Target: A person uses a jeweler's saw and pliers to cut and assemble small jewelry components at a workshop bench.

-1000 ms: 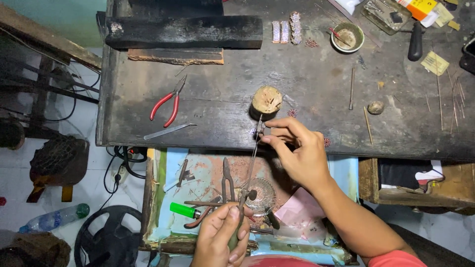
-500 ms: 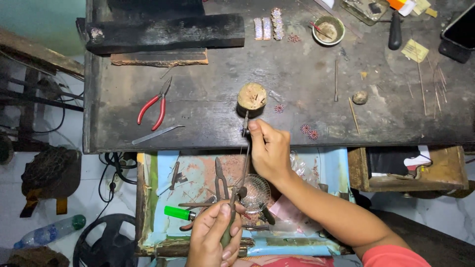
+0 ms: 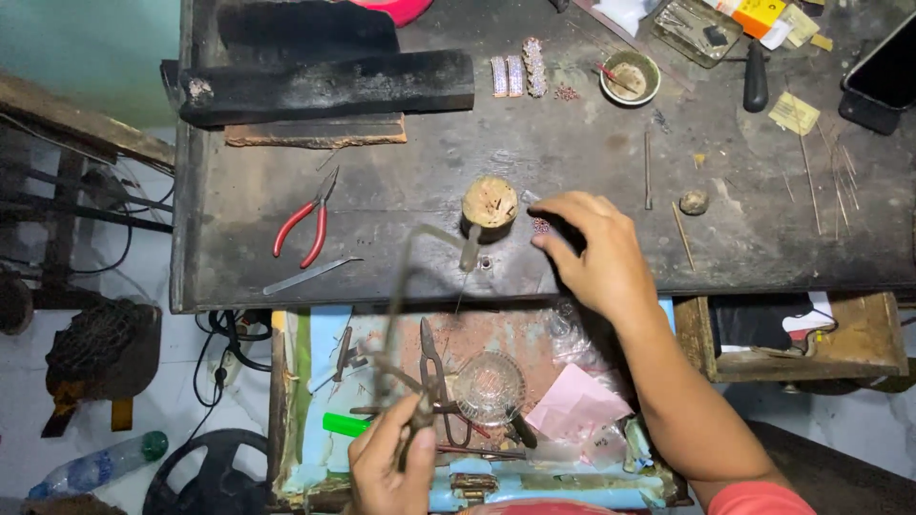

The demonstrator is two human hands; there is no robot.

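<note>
My left hand (image 3: 386,467) grips the handle of a thin jeweller's saw frame (image 3: 405,286), low over the open drawer. The frame arches up to the bench edge, blurred, and its top end sits just below a round wooden block (image 3: 489,200). My right hand (image 3: 596,253) lies palm down on the dark workbench (image 3: 401,181) to the right of the block, fingers apart. Its fingertips rest by a small reddish beaded piece (image 3: 541,226). I see nothing held in that hand.
Red-handled pliers (image 3: 303,227) and a flat metal strip (image 3: 310,275) lie at the bench's left. A long black bar (image 3: 324,88), a small bowl (image 3: 630,76), a phone (image 3: 883,76) and thin rods sit further back. The drawer (image 3: 315,334) holds a glass dish (image 3: 489,388), green lighter (image 3: 345,425), pliers and pink paper (image 3: 577,405).
My right hand has let go of the saw's upper end and moved right onto the bench beside the block. The saw frame has swung left in my left hand.
</note>
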